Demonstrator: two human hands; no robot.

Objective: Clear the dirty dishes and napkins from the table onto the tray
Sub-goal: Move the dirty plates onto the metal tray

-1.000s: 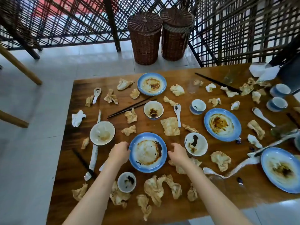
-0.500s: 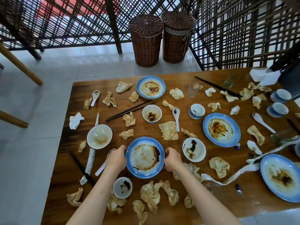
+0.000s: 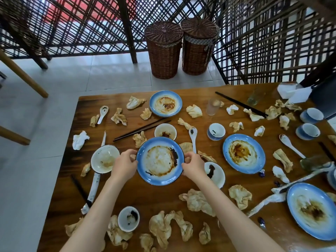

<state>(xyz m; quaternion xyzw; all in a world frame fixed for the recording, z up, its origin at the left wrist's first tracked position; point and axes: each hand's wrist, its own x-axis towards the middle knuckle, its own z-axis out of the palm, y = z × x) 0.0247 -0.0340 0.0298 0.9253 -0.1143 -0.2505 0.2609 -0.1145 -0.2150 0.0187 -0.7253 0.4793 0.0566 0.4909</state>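
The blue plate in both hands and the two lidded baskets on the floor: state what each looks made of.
Blue plate: likely glazed ceramic or enamel; glossy blue rim fading to a white centre, thin dark edge, brown sauce stains. The look leaves it open.
Baskets: woven wicker or rattan, brown and matte; the plaited strands show on the walls and on the lids.

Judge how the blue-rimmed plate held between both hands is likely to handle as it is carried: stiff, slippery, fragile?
The blue-rimmed plate looks rigid, so gripping opposite rims with the left hand and right hand should carry it without flexing. Brown sauce smears across its glossy face suggest it may be greasy and slippery. It resembles ceramic or enamel, so a drop could probably chip it.
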